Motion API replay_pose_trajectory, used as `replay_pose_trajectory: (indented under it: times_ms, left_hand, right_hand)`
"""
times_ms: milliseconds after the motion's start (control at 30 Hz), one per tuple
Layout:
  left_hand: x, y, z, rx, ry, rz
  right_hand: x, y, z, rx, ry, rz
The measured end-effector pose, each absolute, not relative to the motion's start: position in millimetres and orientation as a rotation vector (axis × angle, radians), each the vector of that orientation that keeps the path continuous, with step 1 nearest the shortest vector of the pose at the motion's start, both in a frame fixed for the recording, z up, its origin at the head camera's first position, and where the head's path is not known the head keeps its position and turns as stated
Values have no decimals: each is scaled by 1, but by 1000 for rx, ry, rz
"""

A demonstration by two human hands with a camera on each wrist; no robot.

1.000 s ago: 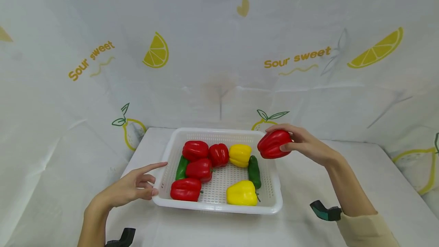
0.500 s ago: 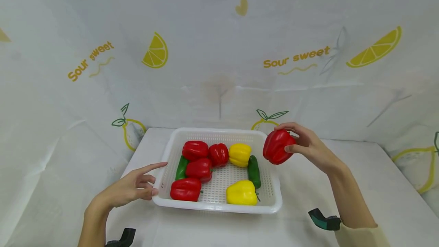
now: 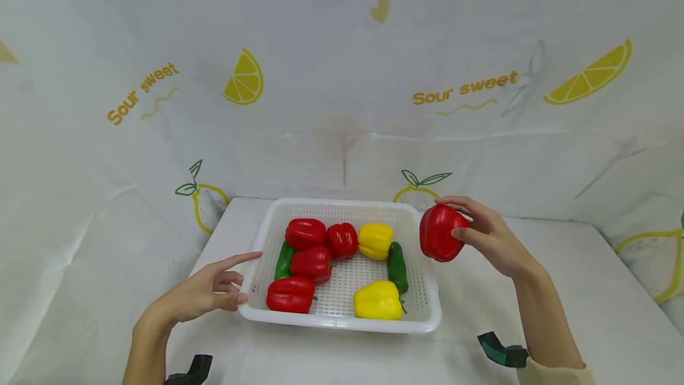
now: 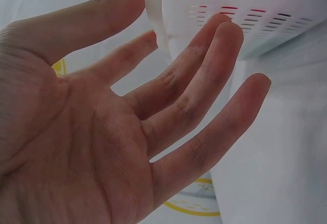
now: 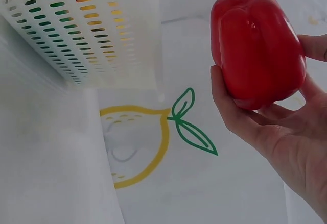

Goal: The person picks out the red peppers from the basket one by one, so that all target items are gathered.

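Note:
A red bell pepper (image 3: 443, 233) is held up by my right hand (image 3: 494, 239) at the right end of a white basket (image 3: 342, 324). The right wrist view shows that bell pepper (image 5: 258, 48) between thumb and fingers, beside the basket's slotted wall. At the basket's left side, my left hand (image 3: 195, 293) touches the rim with its index finger and thumb. Its other fingers are relaxed, and in the left wrist view the palm of the left hand (image 4: 117, 127) holds nothing. Inside the basket lie several red bell peppers (image 3: 312, 264) and two yellow ones (image 3: 377, 300).
Two long green vegetables, one at the left (image 3: 285, 260) and one at the right (image 3: 397, 268), also lie in the basket. The white table (image 3: 513, 308) extends to both sides. Behind it hangs a white cloth (image 3: 331, 76) with lemon prints.
My right hand has moved rightward with the red bell pepper, from over the basket's right rim to just outside it, turning the pepper more upright. The left hand has stayed in place.

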State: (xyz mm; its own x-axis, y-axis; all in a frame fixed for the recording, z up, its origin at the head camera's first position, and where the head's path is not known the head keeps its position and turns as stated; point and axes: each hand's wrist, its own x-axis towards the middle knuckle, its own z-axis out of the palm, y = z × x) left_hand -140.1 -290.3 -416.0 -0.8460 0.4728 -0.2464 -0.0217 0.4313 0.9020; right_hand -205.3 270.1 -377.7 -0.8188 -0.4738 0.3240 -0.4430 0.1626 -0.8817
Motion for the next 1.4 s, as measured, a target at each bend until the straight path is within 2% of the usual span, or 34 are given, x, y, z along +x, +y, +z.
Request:
replay_pose_trajectory:
  times_ms: [533,833,1400]
  left_hand:
    - [-139,-289,-415,391,2232,1396]
    - [-139,-290,-415,395,2239,1395]
    - [-139,-291,-414,407,2213,1415]
  right_hand:
    - [-208,289,-391,-822,2362,-1826]
    - [-205,294,-387,-600,2652,-1544]
    - [-233,324,-410,-527,2661,-1428]
